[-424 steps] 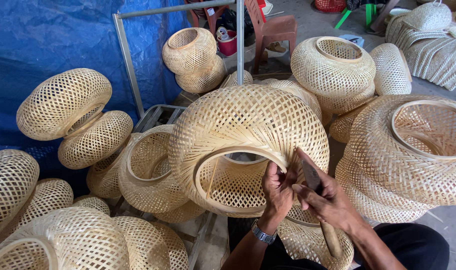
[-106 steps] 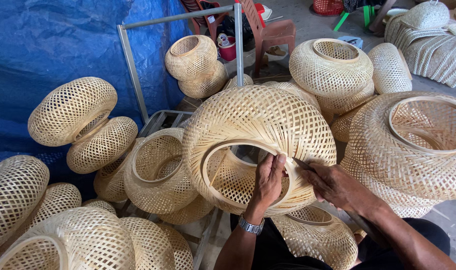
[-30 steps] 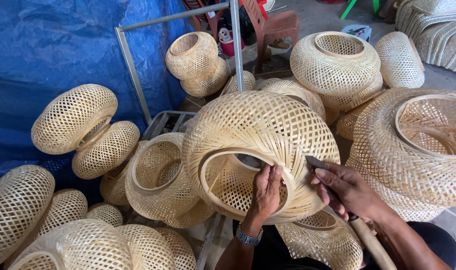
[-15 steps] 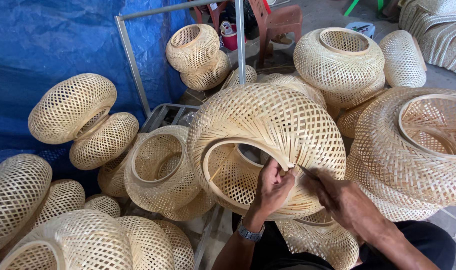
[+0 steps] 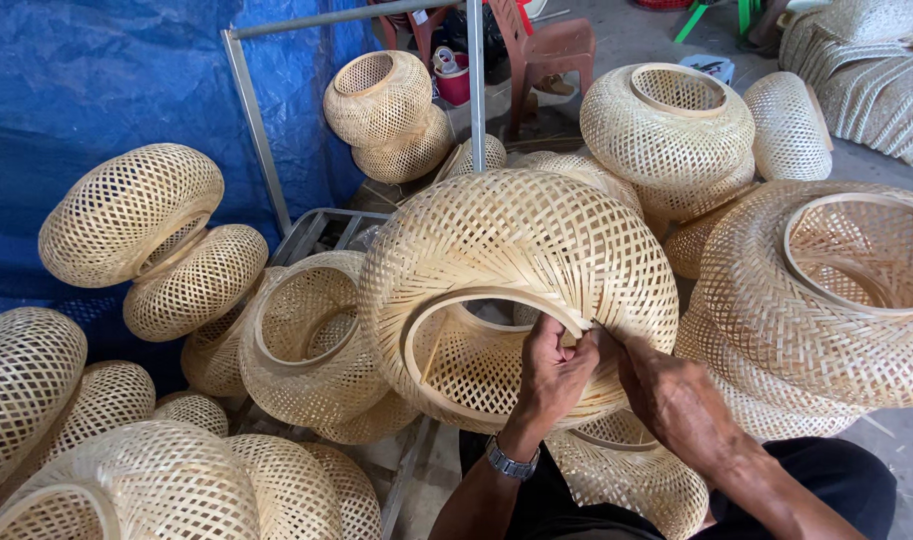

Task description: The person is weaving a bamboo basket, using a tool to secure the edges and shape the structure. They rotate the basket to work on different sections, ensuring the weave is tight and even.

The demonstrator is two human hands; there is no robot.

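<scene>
A large round woven bamboo lampshade (image 5: 516,250) lies tilted in front of me, its ringed opening (image 5: 446,330) facing me. My left hand (image 5: 554,372), with a wristwatch, grips the right side of that rim. My right hand (image 5: 666,390) presses against the weave just right of the left hand, fingertips pinching at the rim; whether it still holds the tool seen earlier is hidden.
Several similar woven shades lie all around: a big one at right (image 5: 826,290), two stacked at left (image 5: 136,215), one behind (image 5: 666,125). A blue tarp (image 5: 96,80) hangs at left, with a metal frame (image 5: 256,120) and a red chair (image 5: 546,45) behind.
The shade has been turned in my lap and my hands have shifted along its rim. The thin tool visible in my right hand earlier is out of sight now.
</scene>
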